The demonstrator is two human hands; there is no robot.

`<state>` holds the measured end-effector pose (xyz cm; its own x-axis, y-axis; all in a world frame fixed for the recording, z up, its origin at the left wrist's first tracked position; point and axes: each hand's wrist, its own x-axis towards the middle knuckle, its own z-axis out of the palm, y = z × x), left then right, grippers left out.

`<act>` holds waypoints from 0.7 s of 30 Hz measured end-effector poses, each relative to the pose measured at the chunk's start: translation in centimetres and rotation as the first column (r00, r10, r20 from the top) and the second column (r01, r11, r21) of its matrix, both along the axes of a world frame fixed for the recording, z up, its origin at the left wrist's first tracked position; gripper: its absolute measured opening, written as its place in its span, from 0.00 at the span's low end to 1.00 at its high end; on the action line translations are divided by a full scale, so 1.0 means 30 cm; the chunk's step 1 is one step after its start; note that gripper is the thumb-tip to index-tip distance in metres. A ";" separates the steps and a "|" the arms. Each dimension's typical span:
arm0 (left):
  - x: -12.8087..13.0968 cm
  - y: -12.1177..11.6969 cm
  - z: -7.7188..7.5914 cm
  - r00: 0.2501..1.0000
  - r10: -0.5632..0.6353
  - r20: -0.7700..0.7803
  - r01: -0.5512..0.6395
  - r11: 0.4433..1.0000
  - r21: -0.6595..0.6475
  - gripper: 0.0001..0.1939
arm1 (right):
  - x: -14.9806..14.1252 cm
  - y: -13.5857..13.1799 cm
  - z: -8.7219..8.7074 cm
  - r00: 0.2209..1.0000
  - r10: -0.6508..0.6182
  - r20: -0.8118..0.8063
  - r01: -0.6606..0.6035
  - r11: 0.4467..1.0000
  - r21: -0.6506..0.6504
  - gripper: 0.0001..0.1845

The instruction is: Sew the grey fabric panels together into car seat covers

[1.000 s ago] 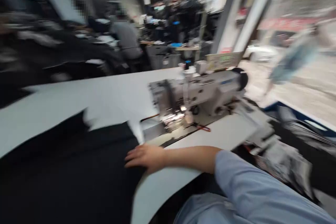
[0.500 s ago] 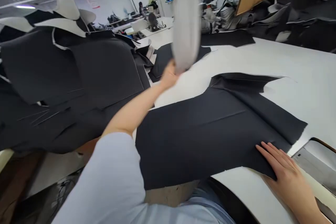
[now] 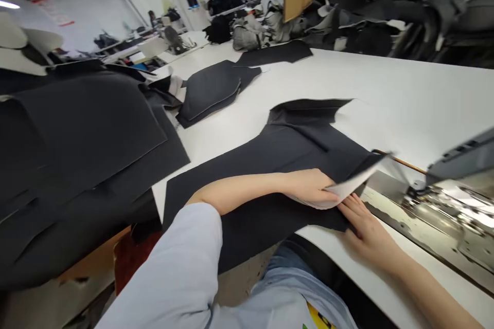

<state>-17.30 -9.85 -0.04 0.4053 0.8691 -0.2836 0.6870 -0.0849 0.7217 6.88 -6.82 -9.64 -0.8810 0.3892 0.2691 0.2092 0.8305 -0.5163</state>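
A large black fabric panel (image 3: 247, 157) lies spread on the white table before me, its far end folded up. My left hand (image 3: 311, 185) reaches over it, fingers closed around a smaller cut piece with a pale grey underside (image 3: 353, 184). That piece tilts upward at its right end and is slightly blurred. At the panel's right edge, my right hand (image 3: 366, 231) lies flat with its fingers stretched out. Its fingertips meet the lower side of the pale-backed piece; whether they press on it I cannot tell.
To the right sits a sewing machine (image 3: 455, 205) with a metal bed. A large pile of black fabric (image 3: 88, 133) covers the left side. Stacked black pieces (image 3: 216, 87) lie farther back on the white table (image 3: 405, 87). Grey bags and scraps line the far edge.
My left hand has come from the far stack back toward me, bringing the pale-backed piece to my right hand. The view has turned right, exposing the sewing machine.
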 end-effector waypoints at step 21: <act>0.080 0.211 -0.083 0.770 -0.201 -0.606 0.526 0.737 0.423 0.26 | 0.021 0.007 0.081 0.891 -0.454 -0.012 0.109 0.239 -0.965 0.10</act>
